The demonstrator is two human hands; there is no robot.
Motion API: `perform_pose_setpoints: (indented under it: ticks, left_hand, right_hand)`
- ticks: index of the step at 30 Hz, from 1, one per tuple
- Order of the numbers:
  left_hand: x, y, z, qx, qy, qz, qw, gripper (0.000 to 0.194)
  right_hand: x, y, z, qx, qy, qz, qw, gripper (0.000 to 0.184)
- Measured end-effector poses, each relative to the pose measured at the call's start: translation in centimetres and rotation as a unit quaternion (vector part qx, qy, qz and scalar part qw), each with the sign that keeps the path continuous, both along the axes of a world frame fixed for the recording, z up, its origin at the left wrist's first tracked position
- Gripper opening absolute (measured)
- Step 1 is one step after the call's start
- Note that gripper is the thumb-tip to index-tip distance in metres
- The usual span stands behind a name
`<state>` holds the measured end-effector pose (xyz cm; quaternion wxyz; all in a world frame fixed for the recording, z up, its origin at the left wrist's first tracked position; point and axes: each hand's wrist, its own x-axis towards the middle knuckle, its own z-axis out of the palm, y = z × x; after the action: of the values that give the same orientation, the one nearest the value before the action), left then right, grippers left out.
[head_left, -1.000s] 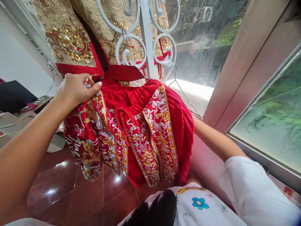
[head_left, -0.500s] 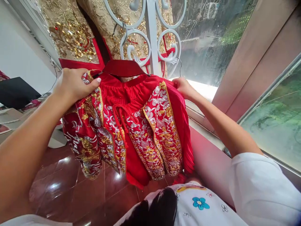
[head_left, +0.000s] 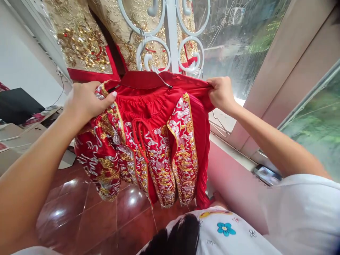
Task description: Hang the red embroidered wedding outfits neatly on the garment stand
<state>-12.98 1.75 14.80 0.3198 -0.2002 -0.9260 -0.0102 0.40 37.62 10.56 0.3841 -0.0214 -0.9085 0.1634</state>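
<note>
A red embroidered jacket (head_left: pixel 102 156) with gold and silver patterns hangs on a red hanger (head_left: pixel 142 78), whose metal hook reaches up to the white scrollwork. Inside the jacket's sides sits a red skirt (head_left: pixel 158 152) with a gathered waistband and a tied red cord (head_left: pixel 139 136). My left hand (head_left: pixel 87 101) is closed on the jacket's left shoulder, thumb over the gold-trimmed edge. My right hand (head_left: pixel 221 92) pinches plain red cloth (head_left: pixel 195 83) at the upper right and holds it stretched out sideways. The hanger's right end is partly covered by cloth.
Behind stands a white scrolled metal rack (head_left: pixel 172 35) with gold-beaded garments (head_left: pixel 82 39). A window (head_left: pixel 239 42) and a sill with a phone-like object (head_left: pixel 267 174) are to the right. A dark box (head_left: pixel 21 102) is at far left, over a tiled floor (head_left: pixel 71 209).
My right hand has moved right and slightly up, drawing the red cloth out taut beside the hanger. My left hand keeps its hold; the garments have shifted slightly.
</note>
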Motion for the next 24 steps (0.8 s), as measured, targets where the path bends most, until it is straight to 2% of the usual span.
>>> perform_pose_setpoints:
  ticks: [2, 4, 8, 10, 12, 14, 16, 18, 21, 22, 24]
  left_hand:
    - [0.0, 0.0, 0.0, 0.002, 0.015, -0.016, 1.000, 0.054]
    - [-0.1, -0.1, 0.0, 0.006, 0.020, -0.046, 0.999, 0.049]
    - [-0.4, -0.2, -0.3, 0.052, 0.000, -0.082, 0.995, 0.040]
    - [-0.7, -0.1, -0.8, 0.086, -0.025, -0.097, 0.991, 0.041]
    - [-0.7, 0.2, -1.4, 0.115, -0.048, -0.118, 0.985, 0.045]
    - [-0.1, 1.3, -2.0, 0.134, -0.007, -0.136, 0.982, 0.053]
    - [1.4, 3.7, -2.5, 0.124, 0.096, -0.165, 0.974, 0.064]
    - [3.7, 7.4, -2.8, 0.068, 0.173, -0.231, 0.955, 0.063]
    - [7.2, 13.9, -3.4, -0.092, 0.158, -0.379, 0.907, 0.057]
    - [8.0, 15.8, -3.5, -0.120, 0.161, -0.402, 0.894, 0.056]
    - [8.9, 18.3, -3.6, -0.142, 0.161, -0.408, 0.888, 0.058]
  right_hand:
    - [0.9, 0.2, 0.3, 0.003, -0.034, -0.016, 0.999, 0.012]
    - [1.7, 0.1, 0.5, 0.042, -0.039, -0.060, 0.997, 0.010]
    - [2.0, -0.1, -0.4, 0.115, 0.013, -0.135, 0.984, 0.010]
    - [1.8, -0.2, -1.3, 0.101, 0.033, -0.129, 0.986, 0.011]
    - [1.6, -0.2, -2.1, 0.052, 0.037, -0.092, 0.994, 0.009]
    - [1.6, -0.3, -2.3, -0.015, 0.034, -0.040, 0.999, 0.012]
    - [1.7, -0.3, -2.1, -0.083, 0.020, 0.015, 0.996, 0.015]
    - [1.9, -0.4, -1.7, -0.143, -0.004, 0.066, 0.988, 0.016]
    - [2.1, -0.4, -1.2, -0.204, -0.038, 0.126, 0.970, 0.013]
    - [2.2, -0.3, -1.1, -0.217, -0.046, 0.141, 0.965, 0.012]
    - [2.3, -0.1, -1.2, -0.235, -0.067, 0.168, 0.955, 0.011]
